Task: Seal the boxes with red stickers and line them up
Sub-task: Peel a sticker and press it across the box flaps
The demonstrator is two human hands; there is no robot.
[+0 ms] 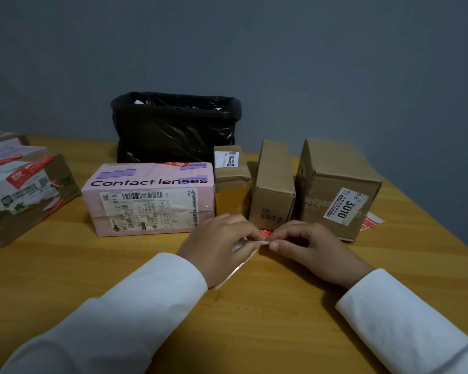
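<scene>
Presently both grips meet at the near middle of the wooden desk [254, 306]. Left hand [216, 247] pinches a pale glossy backing strip [235, 268], which trails back under the wrist; right hand [311, 249] pinches the edge of a red sticker [266, 234], fingertips curled tight and almost touching those of the left. We judge a peel in progress: sticker not yet free, not yet on any box.

Just beyond the hands, four boxes stand in a rough row, sides touching or nearly so: a pink cardboard box printed "Contact lenses" [149, 198], a small brown taped carton [231, 182], a narrow upright brown carton [273, 190], a larger brown carton with a white label [335, 184]. Red shows on the pink box's top edge, so we take that one as sealed. On the three brown ones we see no red seal from this side.

More red stickers [370, 222] lie beside the large carton. At far left, a group of cartons with red stickers [25, 184] looks done. Behind the row, a black-lined bin [173, 125].

Roughly midway, by our reckoning.
</scene>
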